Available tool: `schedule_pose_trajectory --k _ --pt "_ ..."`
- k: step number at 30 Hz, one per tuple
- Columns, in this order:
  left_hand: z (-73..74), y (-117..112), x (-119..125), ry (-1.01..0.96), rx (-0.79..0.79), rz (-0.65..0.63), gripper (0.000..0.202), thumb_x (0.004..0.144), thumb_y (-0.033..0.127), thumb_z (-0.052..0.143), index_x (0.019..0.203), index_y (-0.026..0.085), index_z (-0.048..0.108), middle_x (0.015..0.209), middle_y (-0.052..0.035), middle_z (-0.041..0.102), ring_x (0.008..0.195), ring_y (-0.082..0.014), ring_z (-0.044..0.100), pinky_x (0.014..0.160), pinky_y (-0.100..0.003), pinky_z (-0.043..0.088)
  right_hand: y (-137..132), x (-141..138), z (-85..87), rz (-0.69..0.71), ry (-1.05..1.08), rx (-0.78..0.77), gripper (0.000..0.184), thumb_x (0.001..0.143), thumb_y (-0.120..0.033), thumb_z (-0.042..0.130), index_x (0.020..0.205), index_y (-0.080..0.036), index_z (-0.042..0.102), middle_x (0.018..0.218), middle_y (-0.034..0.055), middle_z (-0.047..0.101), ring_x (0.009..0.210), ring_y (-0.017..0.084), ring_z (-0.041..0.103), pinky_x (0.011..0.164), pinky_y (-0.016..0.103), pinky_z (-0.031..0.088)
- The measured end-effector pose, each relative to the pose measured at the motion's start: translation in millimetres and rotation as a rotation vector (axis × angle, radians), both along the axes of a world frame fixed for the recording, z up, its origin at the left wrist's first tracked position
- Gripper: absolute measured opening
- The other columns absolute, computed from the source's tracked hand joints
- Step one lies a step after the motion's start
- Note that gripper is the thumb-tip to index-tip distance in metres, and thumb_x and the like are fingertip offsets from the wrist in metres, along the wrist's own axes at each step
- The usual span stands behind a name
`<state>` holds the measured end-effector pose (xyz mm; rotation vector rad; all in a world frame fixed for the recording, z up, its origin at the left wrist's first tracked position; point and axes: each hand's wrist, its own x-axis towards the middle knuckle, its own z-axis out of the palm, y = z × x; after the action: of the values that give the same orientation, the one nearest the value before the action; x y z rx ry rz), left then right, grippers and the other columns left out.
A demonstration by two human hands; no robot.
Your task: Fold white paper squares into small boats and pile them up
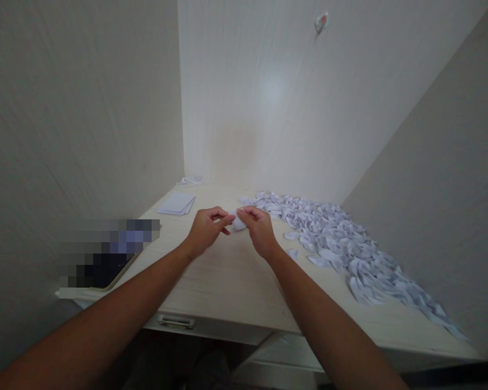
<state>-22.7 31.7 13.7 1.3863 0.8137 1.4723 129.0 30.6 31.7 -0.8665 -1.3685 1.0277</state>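
Note:
Both hands meet over the middle of a pale wooden desk (228, 281). My left hand (206, 227) and my right hand (258, 226) each pinch one side of a small white piece of folded paper (237, 223), held just above the desk top. The fingers of both hands are curled and pressed on the paper. A large heap of similar folded white paper pieces (341, 244) spreads along the right side of the desk, close to my right hand.
A small stack of flat white sheets (177, 205) lies at the back left, with a few paper scraps (191, 180) in the far corner. A blurred dark flat object (106, 260) rests at the left edge. Walls enclose the desk on three sides. A drawer handle (176, 322) sits below the front edge.

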Motion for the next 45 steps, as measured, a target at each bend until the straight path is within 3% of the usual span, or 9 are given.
schedule_pose_trajectory --k 16,20,26,33,35,37,40,42,45 --pt "-8.4 2.6 2.6 0.227 -0.033 -0.102 0.039 0.078 0.051 0.069 0.068 0.014 0.064 0.063 -0.0008 0.062 0.05 -0.0103 0.056 0.045 -0.023 0.052 5.5 -2.7 -4.0 -0.108 0.059 -0.045 0.024 0.07 -0.041 0.074 0.072 -0.017 0.072 0.067 0.0006 0.068 0.064 0.015 0.057 0.062 0.028 0.046" --pt "-9.6 2.5 4.9 0.322 -0.02 -0.066 0.04 0.084 0.051 0.061 0.066 0.015 0.059 0.061 0.0004 0.06 0.045 -0.0098 0.055 0.044 -0.022 0.044 5.9 -2.8 -3.6 -0.144 0.072 -0.057 0.024 0.07 -0.04 0.073 0.07 -0.017 0.071 0.067 0.0007 0.067 0.061 0.014 0.054 0.059 0.027 0.042" --pt "-10.3 0.4 5.8 0.479 0.096 0.017 0.038 0.093 0.046 0.048 0.067 0.018 0.056 0.059 0.0023 0.058 0.051 -0.0119 0.052 0.053 -0.024 0.04 9.3 -2.4 -7.5 -0.161 0.09 -0.075 0.024 0.069 -0.041 0.074 0.07 -0.017 0.071 0.062 -0.0018 0.06 0.055 0.011 0.045 0.053 0.026 0.034" --pt "-7.6 -2.4 4.7 0.651 0.258 0.125 0.043 0.097 0.04 0.04 0.061 0.019 0.052 0.056 0.0017 0.055 0.056 -0.0141 0.052 0.06 -0.027 0.038 12.1 -4.1 -10.7 -0.131 0.144 -0.124 0.025 0.068 -0.041 0.075 0.071 -0.017 0.071 0.065 -0.0009 0.06 0.056 0.01 0.048 0.051 0.024 0.037" --pt "-8.1 -2.5 5.0 0.607 0.261 0.128 0.037 0.097 0.039 0.043 0.068 0.019 0.054 0.058 0.0014 0.057 0.057 -0.0143 0.055 0.06 -0.027 0.041 11.9 -3.6 -9.4 -0.138 0.149 -0.151 0.025 0.068 -0.041 0.075 0.071 -0.017 0.071 0.065 -0.001 0.059 0.055 0.01 0.048 0.048 0.023 0.036" --pt "-9.0 -2.6 4.7 0.501 0.27 0.11 0.02 0.093 0.037 0.053 0.091 0.018 0.058 0.068 0.0003 0.065 0.061 -0.0142 0.061 0.062 -0.026 0.047 11.7 -2.0 -7.4 -0.151 0.167 -0.175 0.025 0.067 -0.04 0.076 0.071 -0.017 0.07 0.063 -0.0015 0.057 0.053 0.009 0.046 0.045 0.021 0.033" --pt "-9.9 -2.2 2.5 0.414 0.384 0.088 0.04 0.085 0.026 0.063 0.123 0.018 0.052 0.095 -0.0059 0.071 0.073 -0.0141 0.068 0.067 -0.026 0.054 10.7 1.0 -3.9 -0.142 0.227 -0.222 0.024 0.066 -0.039 0.077 0.071 -0.016 0.069 0.062 -0.0013 0.057 0.052 0.009 0.045 0.041 0.02 0.03" --pt "-10.2 -1.3 0.2 0.458 0.507 0.086 0.036 0.085 0.02 0.061 0.121 0.018 0.059 0.104 -0.0091 0.07 0.08 -0.0145 0.069 0.071 -0.026 0.057 8.9 2.0 -2.0 -0.123 0.246 -0.263 0.024 0.065 -0.038 0.077 0.071 -0.016 0.068 0.062 -0.0011 0.056 0.053 0.009 0.046 0.039 0.019 0.029" --pt "-10.4 1.0 -3.4 0.516 0.63 0.124 0.023 0.088 0.017 0.058 0.108 0.019 0.07 0.102 -0.0092 0.073 0.082 -0.0148 0.069 0.074 -0.028 0.057 5.8 1.8 -0.6 -0.093 0.22 -0.299 0.023 0.064 -0.035 0.079 0.07 -0.016 0.068 0.061 -0.0015 0.053 0.053 0.009 0.046 0.039 0.018 0.031"
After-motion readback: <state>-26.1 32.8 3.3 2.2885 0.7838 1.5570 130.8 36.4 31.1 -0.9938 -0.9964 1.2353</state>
